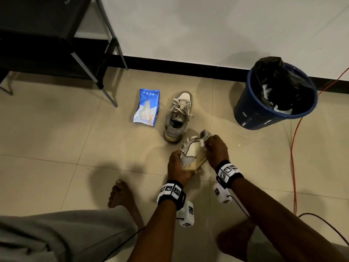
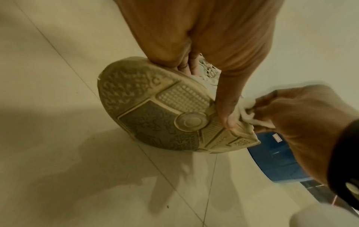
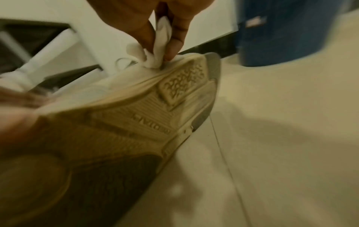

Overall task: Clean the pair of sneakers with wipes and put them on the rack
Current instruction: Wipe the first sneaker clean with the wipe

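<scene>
My left hand [image 1: 177, 165] grips the toe end of a white and grey sneaker [image 1: 194, 152], tilted on its side above the floor, its worn tan sole [image 2: 155, 110] facing the wrist cameras. My right hand [image 1: 217, 148] pinches a crumpled white wipe [image 3: 155, 50] and presses it against the sneaker's side near the heel [image 3: 194, 64]. The second sneaker [image 1: 177, 116] stands upright on the floor just beyond, laces loose. A blue pack of wipes [image 1: 146, 107] lies to its left. The black shoe rack [image 1: 52, 35] stands at the back left.
A blue bin [image 1: 273, 95] lined with a black bag and holding used wipes stands at the right by the wall. An orange cable [image 1: 292, 148] runs down the floor at the right. My bare feet [image 1: 120, 193] and knees are at the bottom of the head view.
</scene>
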